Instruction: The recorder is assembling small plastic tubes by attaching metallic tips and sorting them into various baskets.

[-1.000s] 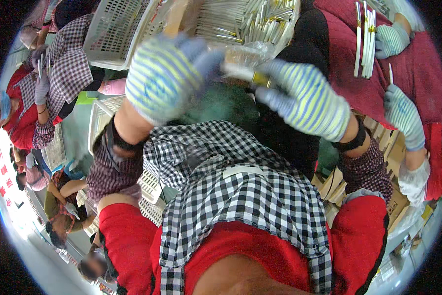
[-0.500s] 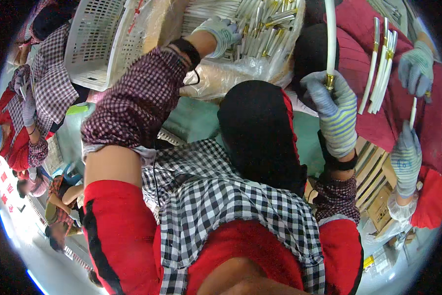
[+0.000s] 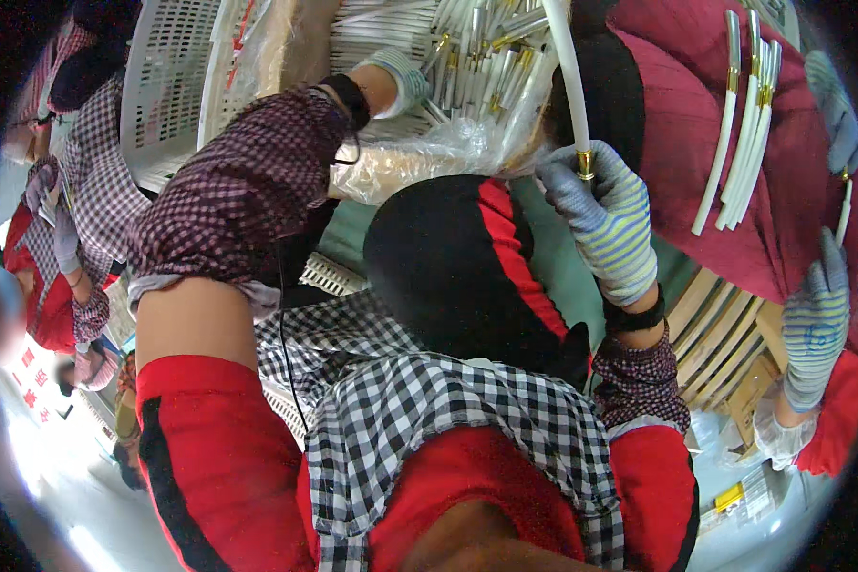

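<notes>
My left hand, in a striped knit glove, reaches far forward into a heap of white tubes with brass ends lying on clear plastic wrap; whether its fingers grip one is hidden. My right hand, gloved the same way, is closed around a long white tube at its brass ferrule and holds it upright. A black and red cap brim hides the space between my arms.
A co-worker in red at the right holds several white tubes in gloved hands. A white perforated plastic basket stands at the upper left. Wooden slats lie at the right. More people sit along the left edge.
My left arm has stretched forward from in front of me into the heap of tubes. My right hand now holds a single white tube upright, a little further from the co-worker.
</notes>
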A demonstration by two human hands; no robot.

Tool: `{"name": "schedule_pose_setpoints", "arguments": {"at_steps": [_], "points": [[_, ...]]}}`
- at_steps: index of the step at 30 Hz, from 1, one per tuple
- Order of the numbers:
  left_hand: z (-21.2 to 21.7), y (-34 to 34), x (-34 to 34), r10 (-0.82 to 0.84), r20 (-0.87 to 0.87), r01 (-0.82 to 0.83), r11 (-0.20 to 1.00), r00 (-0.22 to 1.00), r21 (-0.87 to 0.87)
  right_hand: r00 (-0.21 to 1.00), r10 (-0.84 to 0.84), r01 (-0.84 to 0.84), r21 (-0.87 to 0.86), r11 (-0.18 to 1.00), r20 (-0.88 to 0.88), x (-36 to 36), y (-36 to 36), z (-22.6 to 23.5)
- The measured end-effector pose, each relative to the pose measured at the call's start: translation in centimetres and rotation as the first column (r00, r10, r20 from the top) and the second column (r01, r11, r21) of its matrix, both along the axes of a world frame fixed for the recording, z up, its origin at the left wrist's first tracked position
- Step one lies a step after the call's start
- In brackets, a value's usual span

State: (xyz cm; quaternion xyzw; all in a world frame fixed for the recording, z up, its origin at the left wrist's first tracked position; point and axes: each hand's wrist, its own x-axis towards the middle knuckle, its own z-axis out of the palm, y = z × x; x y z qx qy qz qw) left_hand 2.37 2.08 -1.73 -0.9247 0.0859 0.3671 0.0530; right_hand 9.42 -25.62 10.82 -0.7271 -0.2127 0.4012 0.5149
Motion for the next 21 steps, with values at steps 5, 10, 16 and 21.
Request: {"name": "schedule_pose_setpoints", "arguments": {"at_steps": [5, 10, 16, 21], "points": [[4.7, 1.9, 1.1, 0.091, -0.002, -0.091, 0.993, 0.996, 0.072, 1.000, 0.027, -0.026, 0.035, 0.999, -0.012, 0.4, -0.5, -0.7], [8.8, 4.2, 0.4, 0.462, 0.294, -0.391, 0.880, 0.837, -0.269, 0.995, -0.011, 0.022, 0.108, 0.994, -0.100, -0.6, 0.1, -1.9], [12.2, 1.6, -0.5, 0.835, 0.390, -0.525, 0.549, 0.389, -0.651, 0.990, 0.055, -0.068, 0.101, 0.993, 0.127, -0.5, 6.2, -1.5], [14.5, -2.8, -0.9, 0.991, -0.108, -0.139, -0.096, 0.081, -0.986, 0.904, -0.065, -0.077, 0.311, 0.947, 0.423, -1.6, 12.8, -1.8]]}}
